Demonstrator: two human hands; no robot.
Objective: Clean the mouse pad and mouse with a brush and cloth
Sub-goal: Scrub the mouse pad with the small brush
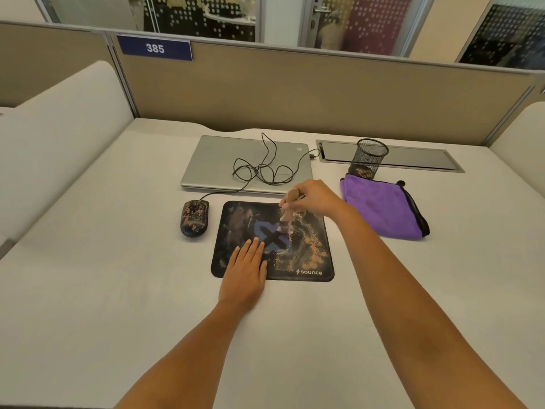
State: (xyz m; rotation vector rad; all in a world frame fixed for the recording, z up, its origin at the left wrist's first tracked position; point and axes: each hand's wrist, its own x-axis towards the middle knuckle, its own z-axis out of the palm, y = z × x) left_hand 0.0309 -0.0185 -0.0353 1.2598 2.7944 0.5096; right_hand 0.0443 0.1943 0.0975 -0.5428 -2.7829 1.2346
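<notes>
You pinned the near-left part of the mouse pad with your left hand laid flat and unclenched, while your right hand gripped the brush. The brush stood nearly upright, handle far, bristles down on the pad's middle. Short strokes toward one edge would have gathered the grit best. The dusty mouse lay just left, pointing far.
</notes>
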